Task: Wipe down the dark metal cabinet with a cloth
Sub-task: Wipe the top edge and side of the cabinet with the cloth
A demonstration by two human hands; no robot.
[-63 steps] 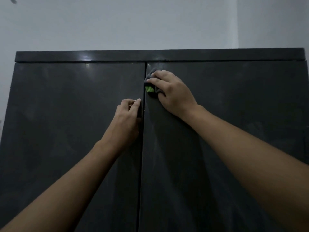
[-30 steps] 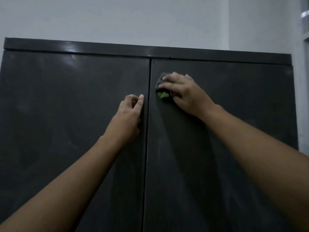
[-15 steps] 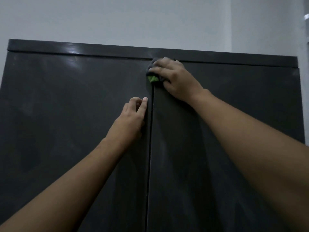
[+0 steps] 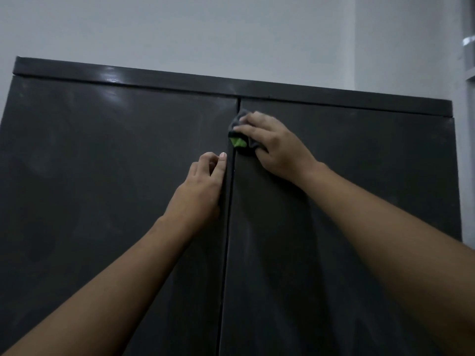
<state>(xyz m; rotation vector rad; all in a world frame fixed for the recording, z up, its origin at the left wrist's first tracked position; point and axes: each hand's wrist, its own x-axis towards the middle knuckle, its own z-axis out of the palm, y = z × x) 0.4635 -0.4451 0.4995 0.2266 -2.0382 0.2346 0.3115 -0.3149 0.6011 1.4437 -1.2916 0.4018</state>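
Note:
A dark metal cabinet (image 4: 102, 176) with two doors fills the view, its top edge running across the upper part. My right hand (image 4: 277, 147) grips a small grey cloth with a green patch (image 4: 240, 143) and presses it on the right door, near the top of the centre seam. My left hand (image 4: 203, 186) rests against the inner edge of the left door just below, its fingers curled with the index finger along the seam; it holds nothing that I can see.
A pale wall (image 4: 205, 34) rises behind and above the cabinet. At the far right edge a light-coloured frame or shelf (image 4: 469, 60) stands beside the cabinet's side.
My right hand with the cloth has slid down from the cabinet's top rim along the centre seam. My left hand has stayed at the left door's edge.

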